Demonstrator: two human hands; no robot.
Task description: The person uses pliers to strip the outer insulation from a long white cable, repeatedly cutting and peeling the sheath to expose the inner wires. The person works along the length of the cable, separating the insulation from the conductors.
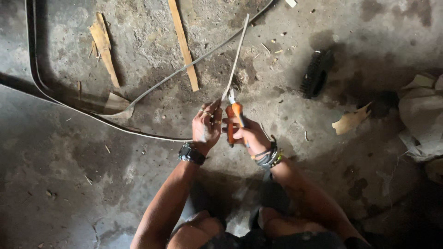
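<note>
Crouching over a stained concrete floor (69, 152), the person works with both hands close together just above the knees. The right hand (244, 133) is wrapped around the orange handles of a pair of pliers (234, 117), fingers pressed together on them so the tool points up and away from the body; its metal tip meets the pale cable (237, 50) right where that cable comes down to the hands. The left hand (206, 127), with rings on the fingers and a dark watch at the wrist, sits just beside the tool with its fingers curled in towards the same spot — it seems to be steadying the cable end against the tip, though whether the fingertips actually pinch the cable I cannot tell, since the hand's back hides them. From the pliers the cable runs straight up the frame, taut-looking, which fits a hold meant to keep it from wandering while the tool bites. A second, longer run of cable (138, 97) curves off to the left and sweeps round the floor in a wide loop. Scattered about are a narrow wooden strip (183, 44) lying near the cable, a splintered piece of wood (104, 44) further left, a dark stiff brush (316, 73) to the right, a torn scrap of cardboard (350, 121), and some crumpled sacking (422, 117) at the right edge — all well apart from the hands.
</note>
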